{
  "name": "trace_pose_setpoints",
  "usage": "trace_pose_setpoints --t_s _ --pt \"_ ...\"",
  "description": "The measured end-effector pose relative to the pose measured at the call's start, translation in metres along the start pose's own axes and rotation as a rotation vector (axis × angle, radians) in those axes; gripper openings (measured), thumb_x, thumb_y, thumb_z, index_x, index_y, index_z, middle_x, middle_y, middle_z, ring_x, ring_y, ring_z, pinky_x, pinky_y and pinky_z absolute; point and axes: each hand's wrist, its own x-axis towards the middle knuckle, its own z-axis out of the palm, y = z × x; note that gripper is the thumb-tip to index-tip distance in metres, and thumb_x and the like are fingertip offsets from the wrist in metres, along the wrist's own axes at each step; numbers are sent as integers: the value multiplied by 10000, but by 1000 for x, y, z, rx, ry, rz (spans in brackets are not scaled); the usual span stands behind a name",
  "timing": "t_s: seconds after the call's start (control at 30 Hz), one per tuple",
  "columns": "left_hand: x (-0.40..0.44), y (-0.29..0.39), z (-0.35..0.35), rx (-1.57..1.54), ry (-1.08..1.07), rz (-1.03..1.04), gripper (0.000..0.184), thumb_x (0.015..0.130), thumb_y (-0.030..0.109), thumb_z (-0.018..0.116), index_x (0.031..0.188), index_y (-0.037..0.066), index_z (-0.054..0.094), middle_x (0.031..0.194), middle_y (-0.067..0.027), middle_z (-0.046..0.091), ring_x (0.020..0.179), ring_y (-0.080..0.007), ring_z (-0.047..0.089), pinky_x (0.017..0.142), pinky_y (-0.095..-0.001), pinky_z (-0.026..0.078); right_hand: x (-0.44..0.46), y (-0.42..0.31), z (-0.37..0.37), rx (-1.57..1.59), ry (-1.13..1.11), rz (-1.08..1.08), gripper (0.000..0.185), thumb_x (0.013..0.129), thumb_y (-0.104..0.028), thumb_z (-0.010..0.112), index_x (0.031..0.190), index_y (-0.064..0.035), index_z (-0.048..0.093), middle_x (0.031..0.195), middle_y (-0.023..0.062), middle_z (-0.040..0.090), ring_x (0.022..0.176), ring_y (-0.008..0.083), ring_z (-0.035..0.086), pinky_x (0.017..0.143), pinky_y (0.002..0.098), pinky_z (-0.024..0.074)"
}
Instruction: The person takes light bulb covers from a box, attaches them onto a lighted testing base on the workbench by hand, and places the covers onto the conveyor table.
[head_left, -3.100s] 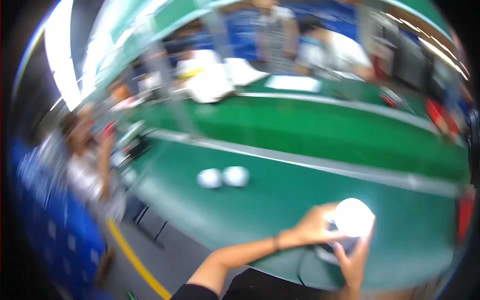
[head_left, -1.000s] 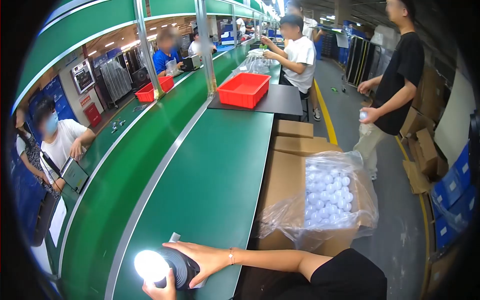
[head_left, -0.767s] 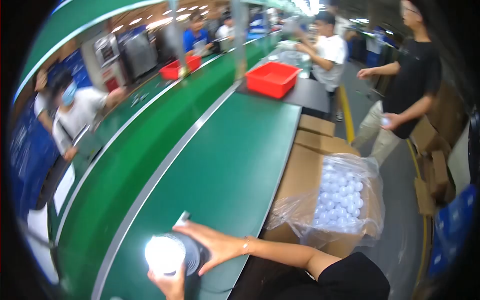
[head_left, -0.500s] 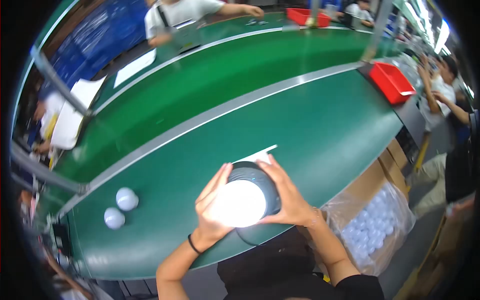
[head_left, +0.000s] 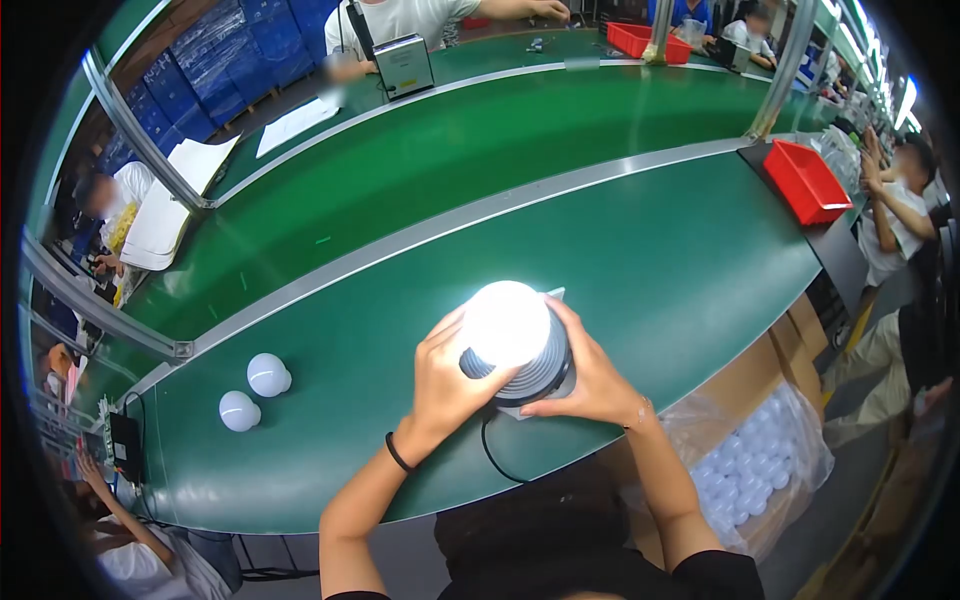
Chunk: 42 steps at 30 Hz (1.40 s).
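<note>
A lit lamp with a glowing white globe (head_left: 507, 322) and a grey ribbed base (head_left: 543, 368) stands near the bench's front edge. My left hand (head_left: 448, 378) curls round its left side, with the thumb across the ribs. On the right, my right hand (head_left: 592, 378) grips the base with fingers along its side and thumb low in front. Part of a pale flat plate (head_left: 557, 294) shows behind and under the lamp. From below it a black cord (head_left: 488, 450) runs toward the bench edge. Two unlit white bulbs, one farther (head_left: 268, 374) and one nearer (head_left: 239, 411), lie to the left.
An open carton with a plastic liner (head_left: 680, 440) holds several white bulbs (head_left: 745, 465) at the lower right. A red bin (head_left: 806, 182) sits at the bench's right end. Beyond a metal rail (head_left: 440, 237) runs a green belt (head_left: 420, 165). Several people work around the line.
The lamp's globe has swung up and away from me, showing more of the ribbed base. Both hands have stayed on it. The head view has shifted slightly.
</note>
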Motion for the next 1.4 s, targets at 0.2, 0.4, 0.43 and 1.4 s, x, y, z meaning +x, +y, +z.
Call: trace_pose_setpoints --t_s 0.2,0.4,0.43,1.4 --pt "0 0 0 8 20 -17 417 610 178 765 955 -16 633 990 -186 636 985 -329 592 843 -377 469 8 -1 -6 82 89 -64 1148 541 -408 838 1386 -1 177 1381 226 296 1296 348 290 1072 399 235" --pt "-6 2 1 98 43 103 525 568 175 760 1023 -36 605 1117 -195 588 1056 -322 559 873 -381 463 17 -33 -8 87 177 -228 971 540 -353 846 1311 -1 372 1267 203 456 1190 311 432 1006 383 330" --pt "-8 2 1 109 40 127 541 558 168 758 1032 -39 600 1140 -191 578 1069 -321 552 879 -381 462 14 -37 -6 97 210 -253 892 544 -326 850 1258 8 435 1197 194 507 1106 297 497 949 375 386" --pt "-20 1 4 -22 79 -72 499 682 316 670 1027 -34 585 1255 -202 496 1192 -322 440 760 -421 470 32 20 6 74 217 -204 796 785 -420 636 1340 23 278 1320 151 371 1211 275 378 1012 399 299"
